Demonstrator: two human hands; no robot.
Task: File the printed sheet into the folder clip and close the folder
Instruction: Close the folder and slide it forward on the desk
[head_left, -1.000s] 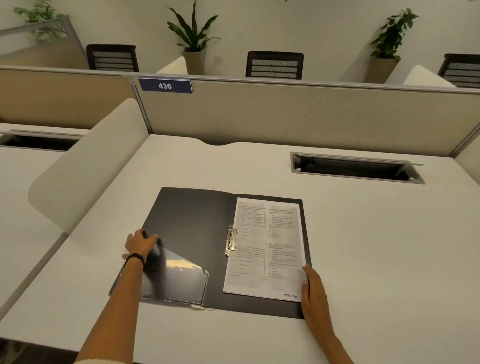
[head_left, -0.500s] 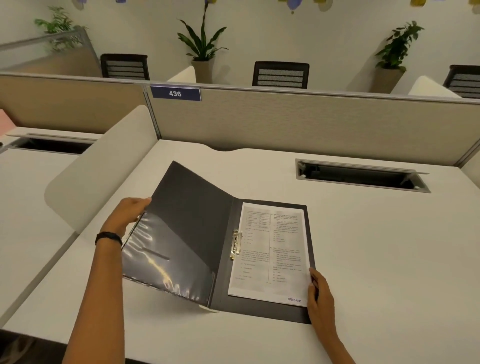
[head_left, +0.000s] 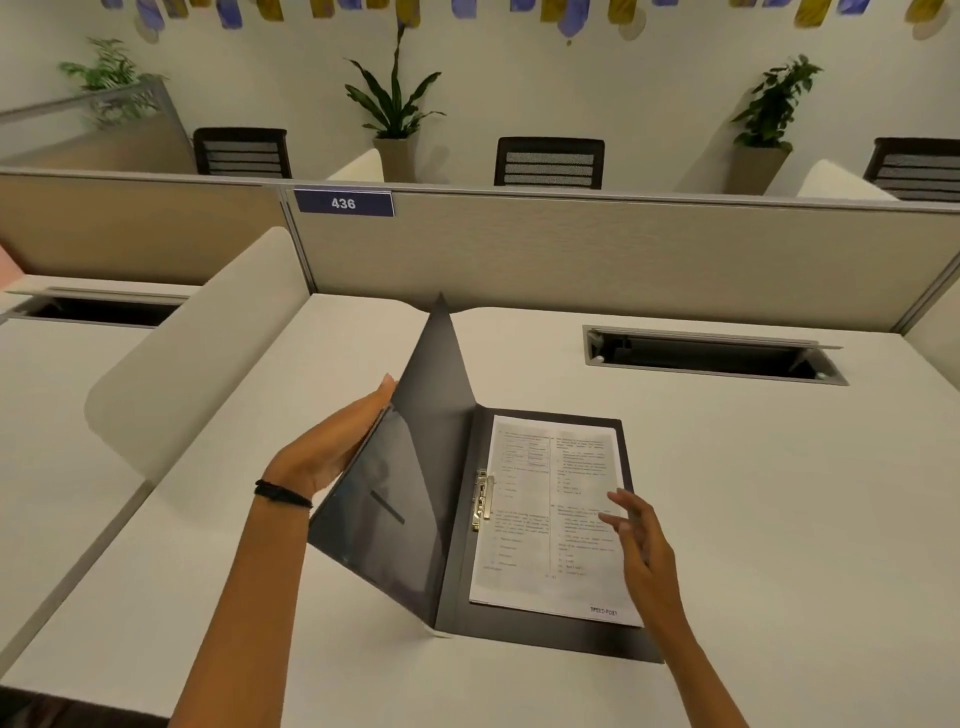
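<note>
One left hand (head_left: 332, 447), seemingly flat

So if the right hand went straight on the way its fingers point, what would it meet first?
Probably the printed sheet: the right hand points up-left, low over it, toward the clip; its height is unclear.

Dark folder (head_left: 540, 631) half-open, cover raised; printed sheet (head_left: 550, 514) under clip (head_left: 483, 500).

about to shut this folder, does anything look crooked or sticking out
Nothing much. The printed sheet lies square inside the right half of the folder, its left edge at the clip, no corner overhanging. One oddity: a small pale scrap peeks from under the spine's near end; I cannot tell what it is.
</note>
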